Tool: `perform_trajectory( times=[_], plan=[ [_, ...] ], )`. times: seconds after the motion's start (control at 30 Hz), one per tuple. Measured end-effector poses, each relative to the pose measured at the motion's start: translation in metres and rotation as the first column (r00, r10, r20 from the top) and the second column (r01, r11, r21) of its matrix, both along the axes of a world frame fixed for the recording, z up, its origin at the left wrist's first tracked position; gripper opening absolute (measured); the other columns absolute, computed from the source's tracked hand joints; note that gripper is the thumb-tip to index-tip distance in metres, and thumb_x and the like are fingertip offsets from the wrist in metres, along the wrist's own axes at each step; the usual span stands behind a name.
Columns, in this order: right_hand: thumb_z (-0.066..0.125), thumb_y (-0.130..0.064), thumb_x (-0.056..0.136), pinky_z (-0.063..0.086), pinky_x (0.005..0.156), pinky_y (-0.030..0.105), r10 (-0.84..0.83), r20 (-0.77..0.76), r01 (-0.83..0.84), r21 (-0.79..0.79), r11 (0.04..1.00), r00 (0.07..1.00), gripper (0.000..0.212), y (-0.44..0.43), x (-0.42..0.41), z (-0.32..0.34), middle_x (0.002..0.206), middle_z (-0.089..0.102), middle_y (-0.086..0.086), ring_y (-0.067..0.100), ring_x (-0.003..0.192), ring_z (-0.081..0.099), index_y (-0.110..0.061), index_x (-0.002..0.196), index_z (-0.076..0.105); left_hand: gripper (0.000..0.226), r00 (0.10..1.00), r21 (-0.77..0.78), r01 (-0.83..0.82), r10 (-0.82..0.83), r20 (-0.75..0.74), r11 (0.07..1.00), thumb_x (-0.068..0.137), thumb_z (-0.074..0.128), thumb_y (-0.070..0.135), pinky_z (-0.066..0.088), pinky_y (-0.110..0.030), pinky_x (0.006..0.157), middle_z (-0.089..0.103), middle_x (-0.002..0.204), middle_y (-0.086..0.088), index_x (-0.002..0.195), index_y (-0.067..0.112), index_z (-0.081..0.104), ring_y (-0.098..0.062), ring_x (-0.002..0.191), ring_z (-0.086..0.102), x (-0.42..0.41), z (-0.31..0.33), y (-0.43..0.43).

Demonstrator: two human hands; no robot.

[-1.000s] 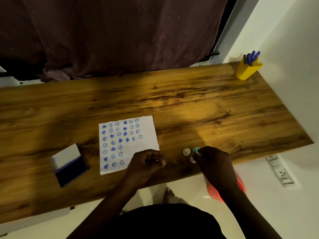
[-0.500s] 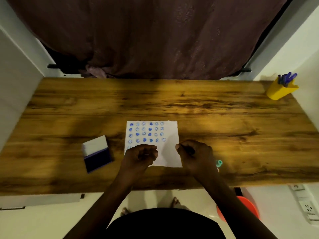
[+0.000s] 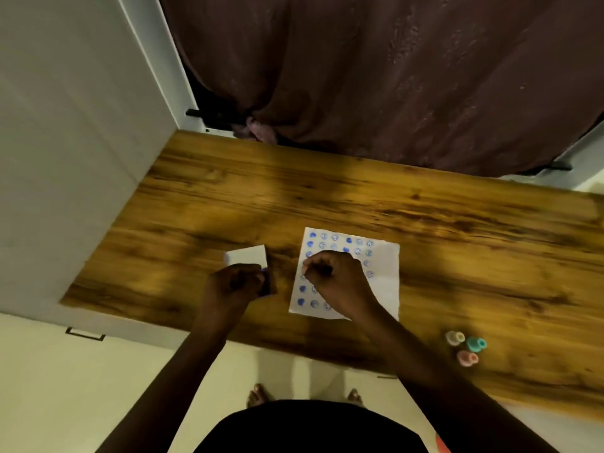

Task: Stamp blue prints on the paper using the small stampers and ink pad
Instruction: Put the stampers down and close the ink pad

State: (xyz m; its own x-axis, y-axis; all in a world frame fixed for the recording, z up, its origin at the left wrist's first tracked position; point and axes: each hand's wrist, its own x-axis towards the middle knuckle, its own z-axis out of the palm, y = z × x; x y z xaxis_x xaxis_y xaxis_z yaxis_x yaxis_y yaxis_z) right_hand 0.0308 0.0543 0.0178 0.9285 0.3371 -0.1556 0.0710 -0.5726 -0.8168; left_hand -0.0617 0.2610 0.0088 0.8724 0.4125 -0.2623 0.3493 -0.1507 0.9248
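Both hands (image 3: 235,284) (image 3: 330,276) leftward now; three stampers (image 3: 466,347), one paper (image 3: 384,273).

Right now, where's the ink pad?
Head view: the ink pad lies on the wooden table, left of the stamped paper, partly hidden under the left hand.

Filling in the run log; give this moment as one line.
left hand over ink pad | right hand closed above paper | three stampers idle

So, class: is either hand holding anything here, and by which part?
The left hand is closed over the ink pad, the right hand over the paper. Whether either pinches a stamper cannot be told; the fingers hide it.
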Motion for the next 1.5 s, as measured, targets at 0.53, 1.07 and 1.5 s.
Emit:
perform_trajectory(
  times=[0.53, 1.07, 1.5],
  plan=[
    [0.069, -0.015, 0.091, 0.048, 0.08, 0.023, 0.077, -0.103, -0.094, -0.17, 0.981, 0.992, 0.024, 0.099, 0.029, -0.034, 0.116, 0.076, 0.004, 0.021, 0.106, 0.071, -0.013, 0.115, 0.074, 0.041, 0.984, 0.045, -0.093, 0.099, -0.149, 0.995, 0.096, 0.066, 0.014, 0.059, -0.059, 0.095, 0.071, 0.127, -0.022, 0.134, -0.001, 0.062, -0.037, 0.111, 0.071, -0.001, -0.024, 0.07],
    [0.065, -0.019, 0.093, 0.052, 0.093, 0.032, 0.084, -0.167, -0.119, -0.213, 0.97, 0.982, 0.033, 0.109, 0.03, -0.038, 0.125, 0.072, 0.004, 0.024, 0.115, 0.067, -0.016, 0.126, 0.068, 0.022, 0.993, -0.066, -0.049, 0.042, -0.11, 0.997, 0.079, 0.063, 0.029, 0.061, -0.057, 0.09, 0.081, 0.081, 0.007, 0.084, 0.043, 0.08, -0.029, 0.093, 0.078, -0.004, -0.024, 0.069],
    [0.052, -0.01, 0.098, 0.053, 0.101, 0.043, 0.088, -0.23, -0.115, -0.109, 0.987, 0.969, 0.032, 0.1, 0.026, -0.036, 0.129, 0.069, 0.003, 0.023, 0.116, 0.064, -0.02, 0.125, 0.066, 0.044, 0.998, -0.161, -0.025, 0.017, -0.053, 0.987, 0.083, 0.057, 0.028, 0.062, -0.021, 0.069, 0.078, 0.095, 0.028, 0.089, 0.07, 0.069, -0.004, 0.097, 0.076, -0.017, -0.023, 0.057]
  ],
)
